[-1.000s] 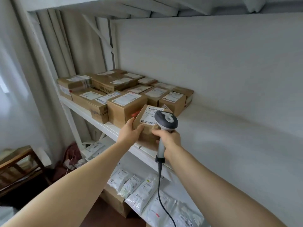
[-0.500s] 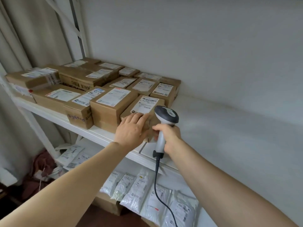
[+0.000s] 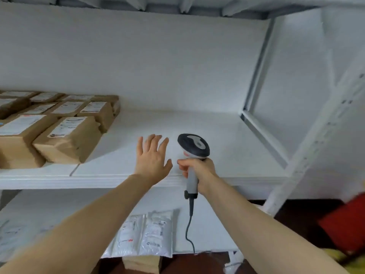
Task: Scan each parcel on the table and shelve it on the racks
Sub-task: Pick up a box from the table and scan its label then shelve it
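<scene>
White plastic mailers (image 3: 147,234) are seen lying flat on the lower shelf (image 3: 49,210), nearest of all, with the scanner's cord (image 3: 189,222) dangling right in front of them. A bit higher up, the scanner (image 3: 194,148) is gripped by its handle in the right hand (image 3: 200,172), fingers wrapped tight round it, head aimed at the wall and not at any label. Just beside it, the left hand (image 3: 152,158) is spread flat over the upper shelf (image 3: 227,135) with nothing in it and fingers straight. Whether the palm is actually touching the board can't be told. So no parcel is being carried right now.

The parcels (image 3: 92,113) are parked further back and to the left on that same shelf. They're brown boxes packed side by side in rows, labels up, well apart from both hands. The front box (image 3: 68,139) is set close to the shelf's front edge. The table isn't in view, so what's left to scan can't be counted.

What could go wrong, probably: the cord could get hooked on the shelf lip when the scanner is pulled away, so the scanner gets yanked or the mailers get dragged. The front box could also be clipped by a carelessly swung arm and tipped off the edge. And if things are rushed, the next box could be shelved without being scanned first.
</scene>
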A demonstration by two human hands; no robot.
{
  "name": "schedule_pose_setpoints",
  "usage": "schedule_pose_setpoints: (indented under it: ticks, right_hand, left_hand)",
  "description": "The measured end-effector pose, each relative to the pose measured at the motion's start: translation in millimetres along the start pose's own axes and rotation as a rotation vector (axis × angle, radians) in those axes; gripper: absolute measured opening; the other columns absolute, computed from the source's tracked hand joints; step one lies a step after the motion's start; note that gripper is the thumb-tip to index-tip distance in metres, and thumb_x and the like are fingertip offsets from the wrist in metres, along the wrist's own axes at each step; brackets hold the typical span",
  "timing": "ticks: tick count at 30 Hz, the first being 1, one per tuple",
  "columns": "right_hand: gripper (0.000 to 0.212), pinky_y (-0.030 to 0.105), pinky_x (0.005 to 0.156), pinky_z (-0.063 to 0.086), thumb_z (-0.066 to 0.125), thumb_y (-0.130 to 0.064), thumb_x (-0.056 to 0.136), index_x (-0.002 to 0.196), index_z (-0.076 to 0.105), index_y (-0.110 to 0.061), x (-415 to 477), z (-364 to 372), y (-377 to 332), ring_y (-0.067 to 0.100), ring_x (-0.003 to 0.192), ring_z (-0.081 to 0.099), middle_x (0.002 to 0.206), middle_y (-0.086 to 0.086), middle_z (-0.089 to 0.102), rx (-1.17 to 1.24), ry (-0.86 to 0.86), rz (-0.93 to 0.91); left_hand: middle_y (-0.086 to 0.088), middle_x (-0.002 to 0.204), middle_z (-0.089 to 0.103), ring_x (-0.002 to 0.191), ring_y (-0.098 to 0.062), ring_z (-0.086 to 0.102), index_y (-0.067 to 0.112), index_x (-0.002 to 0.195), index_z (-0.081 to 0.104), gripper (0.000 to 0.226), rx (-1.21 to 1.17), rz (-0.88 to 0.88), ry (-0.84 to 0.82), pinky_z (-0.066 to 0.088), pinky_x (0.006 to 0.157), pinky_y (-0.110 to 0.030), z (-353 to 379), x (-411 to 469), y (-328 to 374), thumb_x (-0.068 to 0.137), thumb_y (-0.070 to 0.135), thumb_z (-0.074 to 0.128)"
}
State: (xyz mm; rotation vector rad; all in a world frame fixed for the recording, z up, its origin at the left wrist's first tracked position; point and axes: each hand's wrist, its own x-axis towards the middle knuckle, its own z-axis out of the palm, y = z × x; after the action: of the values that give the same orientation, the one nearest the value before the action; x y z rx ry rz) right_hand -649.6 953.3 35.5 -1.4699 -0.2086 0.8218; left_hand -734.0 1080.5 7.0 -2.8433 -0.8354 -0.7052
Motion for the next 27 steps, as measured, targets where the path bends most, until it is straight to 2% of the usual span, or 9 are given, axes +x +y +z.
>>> schedule_pose_setpoints:
  ticks: [3, 6, 8, 10, 13, 16, 19, 21, 27]
  right_hand:
    - [0.024, 0.028, 0.070, 0.053, 0.073, 0.003, 0.078, 0.098, 0.065, -0.006, -33, -102, 11, 0.018, 0.073, 0.063, 0.079, 0.008, 0.066, 0.091, 0.114, -0.021]
    - [0.019, 0.029, 0.064, 0.049, 0.072, 0.005, 0.078, 0.093, 0.065, -0.005, -73, -201, 23, 0.019, 0.066, 0.059, 0.075, 0.011, 0.064, 0.161, 0.255, -0.045]
    - [0.016, 0.029, 0.060, 0.048, 0.069, 0.008, 0.078, 0.086, 0.063, -0.004, -101, -263, 30, 0.020, 0.063, 0.056, 0.072, 0.013, 0.060, 0.228, 0.359, -0.066]
    - [0.019, 0.025, 0.055, 0.048, 0.067, 0.010, 0.079, 0.086, 0.062, -0.006, -128, -320, 34, 0.017, 0.059, 0.056, 0.070, 0.010, 0.059, 0.323, 0.453, -0.089]
    - [0.021, 0.027, 0.062, 0.047, 0.066, 0.008, 0.080, 0.089, 0.063, -0.010, -166, -395, 40, 0.015, 0.060, 0.056, 0.069, 0.006, 0.060, 0.395, 0.593, -0.121]
    - [0.020, 0.028, 0.062, 0.047, 0.067, 0.007, 0.081, 0.092, 0.064, -0.010, -199, -463, 49, 0.015, 0.060, 0.057, 0.072, 0.006, 0.061, 0.461, 0.733, -0.154]
    - [0.020, 0.028, 0.054, 0.044, 0.068, 0.005, 0.081, 0.096, 0.062, -0.006, -228, -523, 61, 0.014, 0.054, 0.055, 0.070, 0.007, 0.060, 0.520, 0.866, -0.152]
    - [0.016, 0.029, 0.053, 0.042, 0.067, 0.006, 0.081, 0.091, 0.063, -0.006, -246, -562, 68, 0.016, 0.050, 0.051, 0.063, 0.008, 0.057, 0.553, 0.947, -0.146]
    - [0.017, 0.030, 0.053, 0.044, 0.067, 0.007, 0.081, 0.091, 0.062, -0.007, -295, -681, 87, 0.017, 0.053, 0.054, 0.067, 0.009, 0.059, 0.636, 1.216, -0.162]
  left_hand:
    - [-0.019, 0.139, 0.048, 0.136, -0.039, 0.036, 0.007, 0.137, 0.050, 0.062, -0.084, 0.153, -0.042, 0.013, 0.115, -0.055, 7, -11, 108, 0.083, 0.034, 0.066]
    - [-0.019, 0.119, 0.062, 0.119, -0.042, 0.054, 0.004, 0.119, 0.065, 0.055, -0.119, 0.352, -0.033, 0.035, 0.104, -0.059, 14, -27, 213, 0.074, 0.035, 0.066]
    - [-0.018, 0.112, 0.065, 0.112, -0.042, 0.058, 0.005, 0.114, 0.067, 0.058, -0.166, 0.456, -0.043, 0.040, 0.099, -0.060, 14, -40, 280, 0.067, 0.038, 0.061]
    - [-0.018, 0.113, 0.065, 0.113, -0.043, 0.057, 0.005, 0.116, 0.066, 0.059, -0.218, 0.548, -0.061, 0.039, 0.100, -0.059, 12, -53, 342, 0.067, 0.039, 0.059]
    - [-0.016, 0.111, 0.065, 0.110, -0.042, 0.059, 0.005, 0.115, 0.066, 0.058, -0.279, 0.685, -0.091, 0.043, 0.096, -0.057, 10, -67, 424, 0.073, 0.041, 0.048]
    - [-0.016, 0.111, 0.064, 0.108, -0.042, 0.060, 0.006, 0.115, 0.065, 0.060, -0.383, 0.800, -0.151, 0.046, 0.093, -0.054, 5, -76, 500, 0.074, 0.041, 0.040]
    - [-0.017, 0.134, 0.052, 0.124, -0.038, 0.047, 0.009, 0.136, 0.051, 0.057, -0.482, 0.898, -0.223, 0.037, 0.103, -0.045, 3, -88, 572, 0.086, 0.036, 0.046]
    - [-0.013, 0.145, 0.041, 0.133, -0.032, 0.037, 0.013, 0.146, 0.038, 0.058, -0.508, 0.970, -0.264, 0.030, 0.107, -0.040, 7, -95, 620, 0.092, 0.030, 0.052]
    - [-0.010, 0.147, 0.038, 0.134, -0.027, 0.036, 0.012, 0.149, 0.032, 0.060, -0.603, 1.172, -0.335, 0.032, 0.107, -0.035, 25, -114, 765, 0.095, 0.032, 0.051]
